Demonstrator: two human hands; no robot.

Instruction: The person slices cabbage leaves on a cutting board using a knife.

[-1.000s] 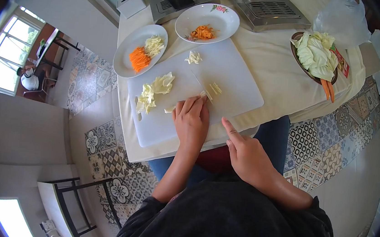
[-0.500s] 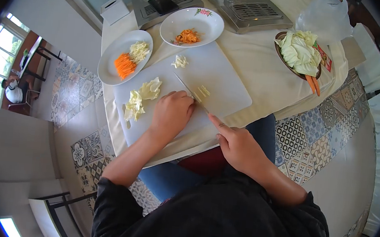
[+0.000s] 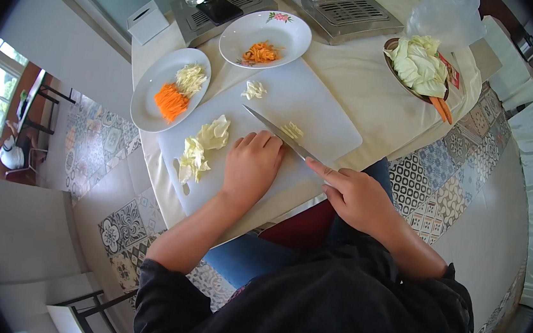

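My right hand [image 3: 366, 198] grips a kitchen knife [image 3: 276, 130], its index finger stretched along the top of the blade. The blade slants over the white cutting board [image 3: 329, 118], tip pointing up and left. Against its near side press the curled fingers of my left hand [image 3: 254, 162], holding down a cabbage piece that they mostly hide. Thin cabbage strips [image 3: 292, 131] lie just beyond the blade. Loose cabbage leaves [image 3: 205, 141] rest on the board left of my left hand. A small heap of chopped white pieces [image 3: 254, 89] sits farther up the board.
An oval plate [image 3: 143, 104] holds shredded carrot and cabbage. Behind the board, a flowered plate [image 3: 230, 44] holds orange shreds. At right, a brown bowl [image 3: 390, 66] carries cabbage and carrots [image 3: 441, 109]. Metal dispenser bases [image 3: 345, 13], a phone [image 3: 219, 10] and a tissue box [image 3: 147, 23] stand behind.
The view has shifted slightly. The knife and both hands sit a little farther right and lower in the picture. The cut strips beside the blade look closer together.
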